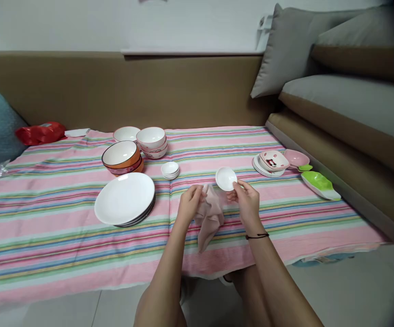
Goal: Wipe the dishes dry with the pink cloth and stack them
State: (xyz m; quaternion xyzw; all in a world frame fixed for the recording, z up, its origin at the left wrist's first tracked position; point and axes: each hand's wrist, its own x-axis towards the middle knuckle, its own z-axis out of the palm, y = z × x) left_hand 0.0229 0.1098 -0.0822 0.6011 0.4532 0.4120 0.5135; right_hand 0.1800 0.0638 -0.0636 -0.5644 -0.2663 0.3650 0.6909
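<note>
Between the thumb and fingers of my right hand is the rim of a small white dish, tilted with its hollow side towards me. My left hand is closed on a pale pink cloth, which hangs down from the fingers just left of the dish. A short stack of similar small white dishes rests on the striped cloth beyond my left hand. Left of it lies a stack of large plates, the top one white.
On the striped cloth stand orange bowls and white bowls at back left. To the right are small plates with a patterned bowl, a pink bowl and a green leaf-shaped dish. Cushions border the right side.
</note>
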